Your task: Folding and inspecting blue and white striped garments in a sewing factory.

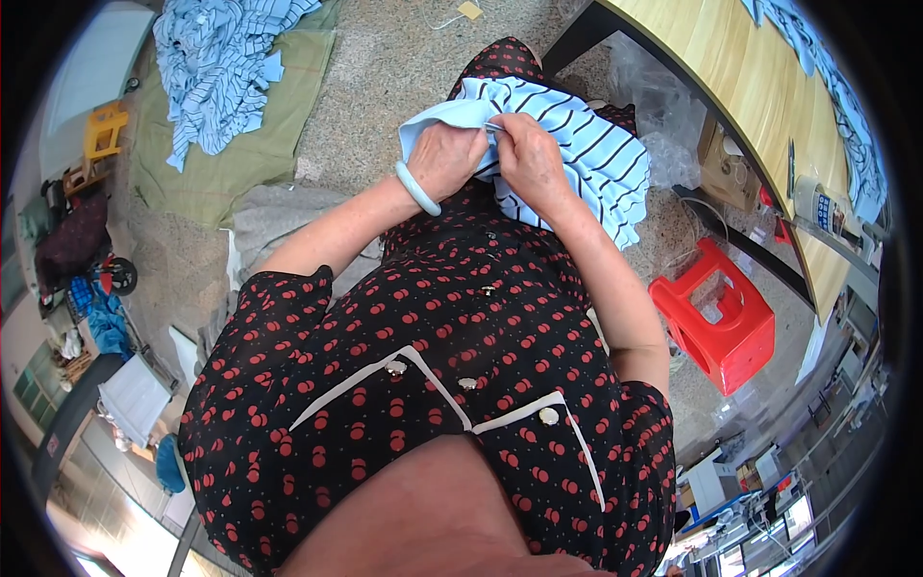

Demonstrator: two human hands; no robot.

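Across my lap lies a light blue garment (601, 159) with dark stripes, its cloth spreading over my right thigh. A plain light blue part (437, 116), which looks like a collar, stands up along its left end. My left hand (447, 161), with a pale bangle at the wrist, is closed on this plain part. Close beside it, my right hand (532, 163) pinches the edge of the same garment between thumb and fingers. My fingers partly hide the spot between the two hands, so I cannot see whether something small is there.
A heap of similar striped cloth (216, 72) lies on a green sheet (288, 115) at the far left. On the right stand a wooden-topped table (740, 82) with a plastic bottle (825, 210) and a red plastic stool (745, 332). Clear plastic bags (663, 111) lie under the table.
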